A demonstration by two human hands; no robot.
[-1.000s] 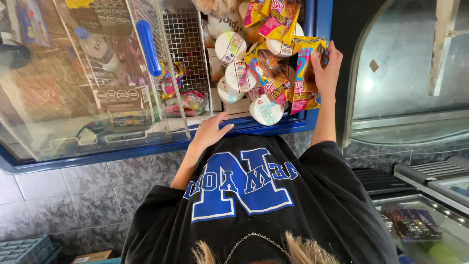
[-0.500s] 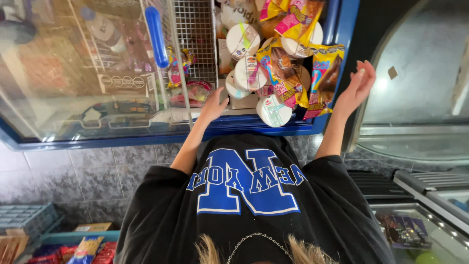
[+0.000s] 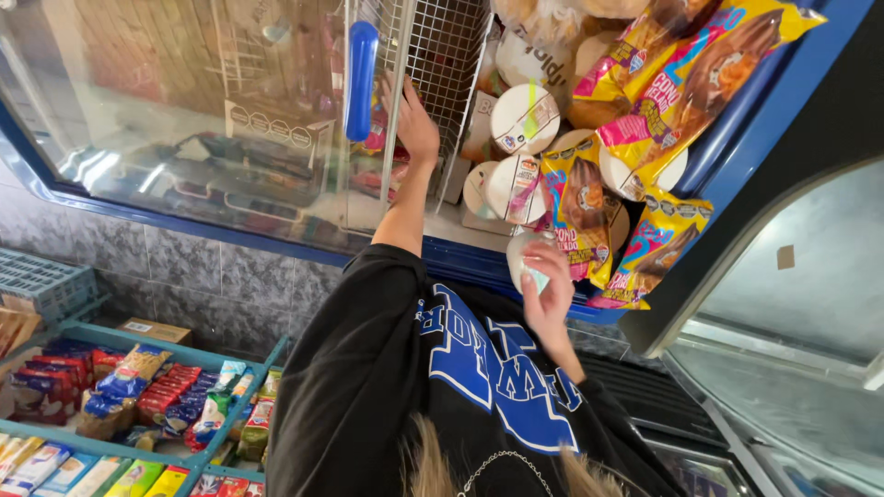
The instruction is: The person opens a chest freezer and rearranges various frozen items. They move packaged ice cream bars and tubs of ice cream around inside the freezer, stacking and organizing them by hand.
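1. White and round, the ice cream cup [image 3: 527, 262] sits in my right hand [image 3: 551, 293], my fingers curled round its side, low at the front rim of the chest freezer [image 3: 516, 267], close against my chest.

2. My left hand [image 3: 416, 124] is stretched much farther out, fingers spread and flat against the wire basket [image 3: 442, 64] wall, just right of the sliding glass lid [image 3: 184, 120] and its blue handle [image 3: 361, 81]. It grips nothing that I can see; it only presses on the mesh.

3. From the cup, the heap of other white tubs [image 3: 525, 115] lies up and away from me, deeper in the freezer, with yellow cone wrappers [image 3: 663, 83] piled to their right. My right hand is the nearer one to that heap; my left is off to the side of it, beyond the basket wall.

4. I hold the cup tilted, its lid turned partly toward the stock; I cannot tell its exact lean.

5. Below my left elbow, well apart from both hands, a teal rack [image 3: 101, 340] holds snack packets [image 3: 138, 396].
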